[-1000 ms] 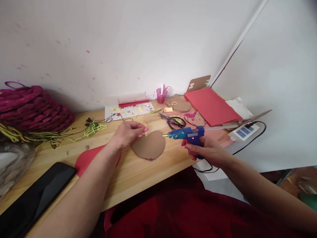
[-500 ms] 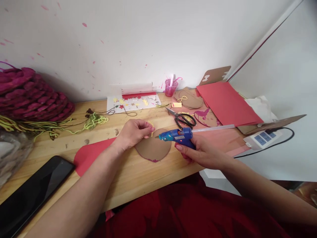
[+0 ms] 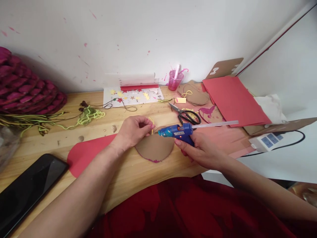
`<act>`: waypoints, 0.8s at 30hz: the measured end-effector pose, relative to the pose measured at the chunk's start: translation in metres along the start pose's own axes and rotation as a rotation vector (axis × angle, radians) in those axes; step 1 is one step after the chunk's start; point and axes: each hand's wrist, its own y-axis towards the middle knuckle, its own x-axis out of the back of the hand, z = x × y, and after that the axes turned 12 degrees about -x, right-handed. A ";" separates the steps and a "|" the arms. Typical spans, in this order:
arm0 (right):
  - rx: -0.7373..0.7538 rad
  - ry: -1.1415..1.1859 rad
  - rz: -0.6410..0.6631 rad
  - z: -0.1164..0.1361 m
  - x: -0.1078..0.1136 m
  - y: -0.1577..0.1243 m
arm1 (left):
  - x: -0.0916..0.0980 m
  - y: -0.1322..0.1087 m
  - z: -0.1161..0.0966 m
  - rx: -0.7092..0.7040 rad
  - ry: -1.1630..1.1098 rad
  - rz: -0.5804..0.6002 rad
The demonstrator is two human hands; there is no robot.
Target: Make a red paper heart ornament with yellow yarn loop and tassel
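A brown cardboard heart (image 3: 155, 149) lies flat on the wooden table (image 3: 138, 175). My left hand (image 3: 133, 130) rests on its upper left edge, fingers pinched on a loop of yellow string (image 3: 151, 121). My right hand (image 3: 201, 152) grips a blue glue gun (image 3: 177, 132), a clear glue stick jutting from its back. The gun's nozzle points left, close to the pinched string at the heart's top.
Black scissors (image 3: 185, 115), a pink cup (image 3: 175, 80), red paper sheets (image 3: 234, 99) and more cardboard hearts (image 3: 195, 96) lie behind. A white power strip (image 3: 266, 142) sits right. A black phone (image 3: 26, 188), a red paper heart (image 3: 85, 155), tangled yarn (image 3: 86, 115) and a magenta woven pile (image 3: 27, 92) are left.
My right hand has brought the glue gun leftward, its nozzle now near the string my left hand pinches. The left hand stayed on the heart. The camera tilted down.
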 end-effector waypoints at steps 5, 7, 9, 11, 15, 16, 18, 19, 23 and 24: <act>-0.005 -0.068 0.022 0.003 0.002 0.001 | 0.001 0.000 -0.001 -0.017 0.022 0.013; -0.010 -0.108 0.019 0.003 0.002 0.002 | 0.001 0.000 -0.001 -0.008 0.023 0.015; -0.004 -0.148 0.002 0.002 0.001 0.003 | 0.001 0.000 -0.001 -0.009 0.033 0.019; -0.012 -0.206 -0.017 0.001 0.000 0.004 | 0.001 0.000 0.000 -0.023 0.053 0.023; 0.001 -0.318 -0.023 -0.003 -0.004 0.001 | 0.001 0.000 0.000 -0.031 0.085 0.031; 0.017 -0.349 -0.024 -0.003 -0.005 0.000 | 0.001 0.000 -0.001 -0.027 0.090 0.031; 0.039 -0.441 -0.027 -0.005 -0.007 -0.003 | 0.000 0.000 -0.002 -0.017 0.106 0.032; 0.039 -0.501 -0.024 -0.005 -0.008 -0.005 | 0.000 0.001 -0.003 -0.014 0.118 0.031; 0.080 -0.720 0.056 -0.005 -0.009 -0.008 | -0.001 0.002 -0.004 -0.010 0.145 0.033; 0.115 -0.772 0.067 -0.005 -0.008 -0.007 | 0.000 0.002 -0.004 -0.009 0.145 0.034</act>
